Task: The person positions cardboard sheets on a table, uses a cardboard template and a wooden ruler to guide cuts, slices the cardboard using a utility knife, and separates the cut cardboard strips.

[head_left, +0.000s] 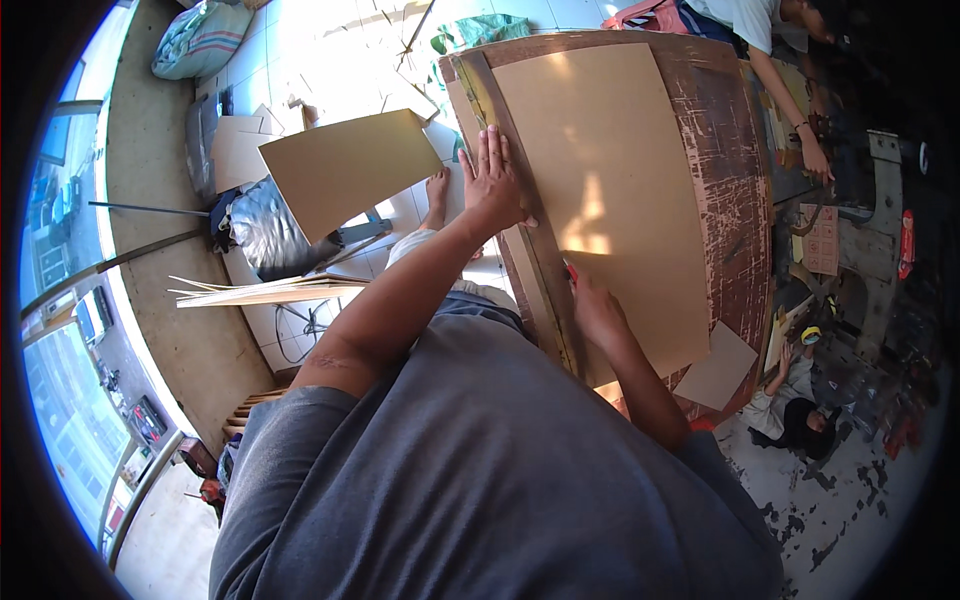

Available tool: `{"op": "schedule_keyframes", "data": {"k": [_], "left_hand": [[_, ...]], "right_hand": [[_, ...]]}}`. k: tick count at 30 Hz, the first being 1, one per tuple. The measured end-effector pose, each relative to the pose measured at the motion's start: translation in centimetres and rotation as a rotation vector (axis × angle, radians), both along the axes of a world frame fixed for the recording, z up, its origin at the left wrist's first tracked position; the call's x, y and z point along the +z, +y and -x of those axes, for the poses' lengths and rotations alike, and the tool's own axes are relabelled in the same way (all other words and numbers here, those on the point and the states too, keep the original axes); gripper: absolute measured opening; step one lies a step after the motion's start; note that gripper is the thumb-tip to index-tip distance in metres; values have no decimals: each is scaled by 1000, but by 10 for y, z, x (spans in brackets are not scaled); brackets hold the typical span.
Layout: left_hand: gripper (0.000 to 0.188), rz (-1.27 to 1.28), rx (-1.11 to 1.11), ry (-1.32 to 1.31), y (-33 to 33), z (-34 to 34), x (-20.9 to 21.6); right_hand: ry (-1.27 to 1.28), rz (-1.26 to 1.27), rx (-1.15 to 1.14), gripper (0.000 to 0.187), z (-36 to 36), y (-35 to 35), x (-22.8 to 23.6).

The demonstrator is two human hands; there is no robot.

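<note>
A large brown cardboard sheet [610, 180] lies on a worn reddish-brown table. Along its left side runs a long, dark straightedge [545, 250]. My left hand [490, 185] lies flat on the upper part of the straightedge, fingers stretched out and pressing down. Lower down, my right hand [598, 312] is closed round a small red cutter [571, 272] beside the straightedge's right edge. Only a bit of the cutter's red body shows; its blade cannot be made out. A narrow strip of board shows left of the straightedge.
The scratched tabletop [735, 190] shows right of the sheet, with a small board offcut [718, 365] at its near corner. Left stand a brown panel [350, 165] and thin stacked sheets [270, 290]. A co-worker's arm [790, 105] reaches in at far right; another person [795, 410] is lower right.
</note>
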State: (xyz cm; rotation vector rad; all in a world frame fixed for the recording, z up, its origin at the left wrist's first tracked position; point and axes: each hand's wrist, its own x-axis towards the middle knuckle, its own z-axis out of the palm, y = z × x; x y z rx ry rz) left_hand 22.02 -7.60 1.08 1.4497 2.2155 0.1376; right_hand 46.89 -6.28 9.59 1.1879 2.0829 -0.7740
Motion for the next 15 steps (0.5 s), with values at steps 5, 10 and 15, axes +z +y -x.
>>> {"op": "schedule_keyframes", "data": {"k": [5,10,15], "left_hand": [[154,40,11,5,4,-4,17],[155,28,12,-3,-2,-2,9],[154,58,31,-10,-2,-2,18]], "right_hand": [[-167,67,-55,29,-68,-37,22],[-104,43,3,30,-56,-8,30],[292,-256,-52,26,87,67,25]]}}
